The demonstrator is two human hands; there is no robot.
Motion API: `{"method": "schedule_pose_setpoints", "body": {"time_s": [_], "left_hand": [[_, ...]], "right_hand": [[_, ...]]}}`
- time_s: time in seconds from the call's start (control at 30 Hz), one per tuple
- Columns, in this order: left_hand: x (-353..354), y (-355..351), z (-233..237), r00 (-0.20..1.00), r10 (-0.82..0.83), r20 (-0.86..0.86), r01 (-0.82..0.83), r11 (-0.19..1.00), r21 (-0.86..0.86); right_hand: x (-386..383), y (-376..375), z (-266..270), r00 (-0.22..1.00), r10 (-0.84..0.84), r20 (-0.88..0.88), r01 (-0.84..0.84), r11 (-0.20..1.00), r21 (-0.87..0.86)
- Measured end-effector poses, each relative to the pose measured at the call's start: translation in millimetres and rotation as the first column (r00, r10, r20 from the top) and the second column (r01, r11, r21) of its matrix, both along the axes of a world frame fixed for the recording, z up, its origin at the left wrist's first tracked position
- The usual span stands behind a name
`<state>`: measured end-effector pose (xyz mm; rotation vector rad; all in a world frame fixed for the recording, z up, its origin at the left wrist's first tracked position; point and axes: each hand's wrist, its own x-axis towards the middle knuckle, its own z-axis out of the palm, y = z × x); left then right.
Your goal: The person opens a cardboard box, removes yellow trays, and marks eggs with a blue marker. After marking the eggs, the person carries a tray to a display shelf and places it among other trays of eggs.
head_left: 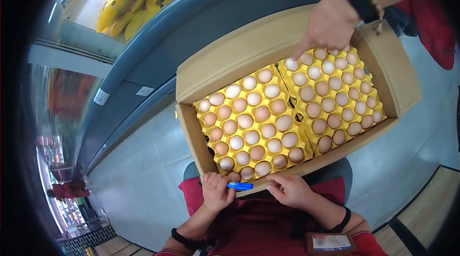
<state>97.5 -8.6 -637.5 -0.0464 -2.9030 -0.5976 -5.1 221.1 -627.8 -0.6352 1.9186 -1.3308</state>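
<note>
An open cardboard box [407, 81] holds two yellow trays of eggs side by side, the left tray [218, 148] and the right tray [309, 138]. My left hand [216, 191] is closed round a blue pen [239, 186] at the box's near left edge. My right hand [290, 191] rests by the near edge, its index finger and thumb apart, holding nothing. From the upper right another person's hand [330, 23], with a bead bracelet and a black band, points at an egg [292, 64] in the right tray's far left corner.
A dark grey display case [139, 71] runs behind the box, with yellow packages [143, 2] in it. Grey tiled floor [143, 160] lies around. A person in red [69, 190] is far off at the left. Wooden boards [438, 205] lie at the lower right.
</note>
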Motion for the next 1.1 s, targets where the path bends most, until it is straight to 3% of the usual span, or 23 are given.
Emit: {"method": "schedule_pose_setpoints", "body": {"time_s": [0.07, 0.17, 0.27, 0.37, 0.47, 0.57, 0.67, 0.77, 0.87, 0.97, 1.1], "left_hand": [[0, 0, 0, 1.0, -0.001, -0.009, 0.001, 1.0, 0.005], [1, 0, 2, 1.0, -0.011, -0.015, 0.011, 1.0, 0.016], [0, -3, 4, 0.999, -0.023, -0.035, 0.024, 1.0, 0.019], [1, -4, 5, 0.997, -0.025, -0.077, 0.028, 0.999, 0.036], [3, -5, 4, 0.995, -0.018, -0.097, 0.023, 0.998, 0.054], [6, -6, 3, 0.995, -0.008, -0.103, 0.015, 0.998, 0.065], [6, -8, 3, 0.993, -0.001, -0.118, 0.011, 0.997, 0.077], [7, -8, 4, 0.992, 0.003, -0.129, 0.008, 0.996, 0.087], [7, -8, 5, 0.992, 0.007, -0.129, 0.005, 0.996, 0.093], [7, -8, 5, 0.992, 0.007, -0.123, 0.005, 0.995, 0.099], [7, -9, 4, 0.992, 0.002, -0.13, 0.012, 0.995, 0.102]], "right_hand": [[3, 0, -4, 1.0, -0.008, 0.01, 0.008, 1.0, -0.001], [-5, 1, 4, 0.942, 0.071, 0.328, -0.064, 0.997, -0.033], [-33, 1, 31, 0.955, 0.002, 0.298, 0.009, 0.999, -0.036], [-87, -19, 22, 0.977, -0.116, -0.179, 0.137, 0.985, 0.106], [-129, -42, -18, 0.777, -0.145, -0.613, 0.326, 0.925, 0.195], [-147, -62, -45, 0.702, -0.078, -0.708, 0.441, 0.829, 0.345], [-150, -72, -52, 0.759, -0.043, -0.65, 0.412, 0.804, 0.428], [-146, -75, -58, 0.679, -0.128, -0.723, 0.424, 0.872, 0.244], [-146, -74, -77, 0.731, -0.142, -0.667, 0.337, 0.925, 0.173], [-142, -81, -68, 0.784, -0.36, -0.506, 0.484, 0.865, 0.134], [-147, -76, -65, 0.816, -0.429, -0.387, 0.484, 0.873, 0.054]]}}
